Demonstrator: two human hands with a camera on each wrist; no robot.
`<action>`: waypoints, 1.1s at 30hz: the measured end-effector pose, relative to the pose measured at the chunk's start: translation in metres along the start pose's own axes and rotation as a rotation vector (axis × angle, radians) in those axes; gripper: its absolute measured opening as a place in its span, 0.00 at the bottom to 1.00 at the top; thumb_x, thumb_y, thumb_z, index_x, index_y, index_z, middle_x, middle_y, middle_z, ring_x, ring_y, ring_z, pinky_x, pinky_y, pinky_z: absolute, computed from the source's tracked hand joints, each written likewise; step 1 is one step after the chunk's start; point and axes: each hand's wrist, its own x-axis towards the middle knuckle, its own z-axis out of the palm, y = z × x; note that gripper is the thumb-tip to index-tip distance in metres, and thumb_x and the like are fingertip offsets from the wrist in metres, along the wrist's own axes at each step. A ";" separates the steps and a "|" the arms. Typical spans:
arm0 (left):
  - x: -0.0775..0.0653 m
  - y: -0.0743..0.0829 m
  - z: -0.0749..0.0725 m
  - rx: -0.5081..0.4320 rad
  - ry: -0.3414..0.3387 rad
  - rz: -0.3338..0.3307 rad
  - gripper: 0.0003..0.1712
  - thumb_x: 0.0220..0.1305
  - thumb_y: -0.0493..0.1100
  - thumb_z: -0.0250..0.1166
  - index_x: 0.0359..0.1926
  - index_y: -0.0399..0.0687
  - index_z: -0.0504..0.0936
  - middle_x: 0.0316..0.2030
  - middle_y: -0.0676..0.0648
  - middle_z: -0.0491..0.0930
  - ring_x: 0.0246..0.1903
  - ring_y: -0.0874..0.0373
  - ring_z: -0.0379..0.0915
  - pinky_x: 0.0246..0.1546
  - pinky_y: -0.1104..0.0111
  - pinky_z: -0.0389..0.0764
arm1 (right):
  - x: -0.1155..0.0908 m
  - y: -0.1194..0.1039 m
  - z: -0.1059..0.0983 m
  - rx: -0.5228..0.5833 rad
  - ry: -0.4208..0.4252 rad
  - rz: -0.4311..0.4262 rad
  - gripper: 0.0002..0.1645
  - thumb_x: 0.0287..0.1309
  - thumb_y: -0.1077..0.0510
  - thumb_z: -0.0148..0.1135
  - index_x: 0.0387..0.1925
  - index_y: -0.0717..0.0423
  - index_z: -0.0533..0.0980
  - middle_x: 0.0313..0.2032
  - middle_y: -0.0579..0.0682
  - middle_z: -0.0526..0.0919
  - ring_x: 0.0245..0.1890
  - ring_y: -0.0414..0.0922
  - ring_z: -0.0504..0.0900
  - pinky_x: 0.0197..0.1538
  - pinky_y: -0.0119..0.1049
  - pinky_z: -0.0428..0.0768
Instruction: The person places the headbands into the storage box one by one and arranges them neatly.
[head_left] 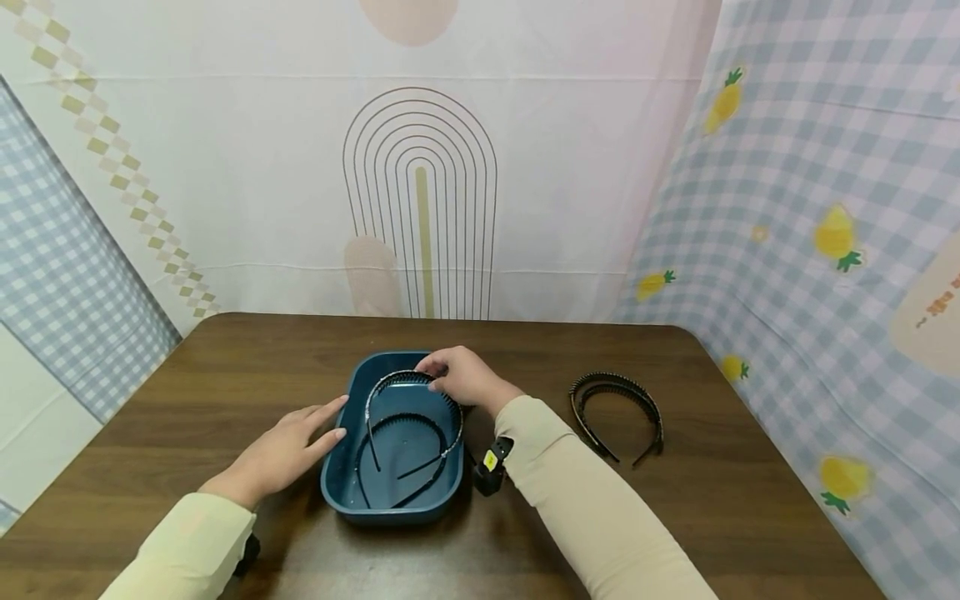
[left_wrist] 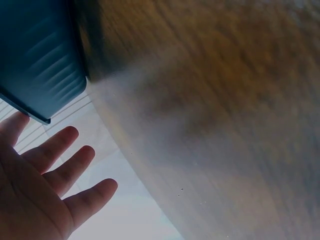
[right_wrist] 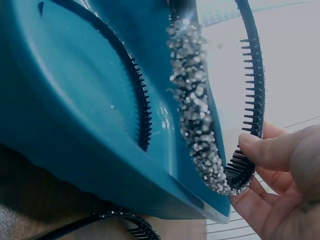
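My right hand pinches a black toothed headband covered with silvery sparkling stones, thumb on its inner side. The headband is held over the far right part of a blue plastic bin. Inside the bin lies another black toothed headband, its ends toward the near side. My left hand is at the bin's left side, fingers extended and fingertips right at the rim; nothing is in its palm in the left wrist view.
Black headbands lie overlapping on the brown wooden table, right of my right forearm. Another dark headband shows beside the bin, mostly hidden under my right arm in the head view. A patterned cloth hangs behind the table.
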 end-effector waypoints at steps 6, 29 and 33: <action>0.000 -0.001 0.000 0.000 -0.004 -0.007 0.39 0.71 0.65 0.48 0.74 0.49 0.58 0.66 0.31 0.64 0.64 0.31 0.58 0.56 0.34 0.64 | 0.003 -0.002 0.006 -0.037 -0.027 -0.010 0.16 0.57 0.70 0.63 0.47 0.56 0.82 0.43 0.52 0.82 0.46 0.46 0.77 0.49 0.38 0.77; 0.001 -0.004 0.001 0.002 -0.007 -0.002 0.40 0.70 0.68 0.45 0.74 0.51 0.58 0.66 0.32 0.64 0.65 0.31 0.57 0.56 0.33 0.63 | 0.006 -0.008 0.028 -0.137 -0.138 0.022 0.16 0.56 0.71 0.64 0.44 0.54 0.84 0.39 0.47 0.82 0.41 0.42 0.75 0.46 0.36 0.79; 0.001 -0.004 0.002 -0.001 -0.005 -0.003 0.40 0.70 0.68 0.45 0.74 0.51 0.58 0.66 0.32 0.64 0.65 0.31 0.57 0.56 0.34 0.63 | 0.005 -0.008 0.032 -0.143 -0.149 0.010 0.15 0.55 0.71 0.65 0.44 0.56 0.84 0.35 0.47 0.80 0.37 0.41 0.74 0.38 0.31 0.77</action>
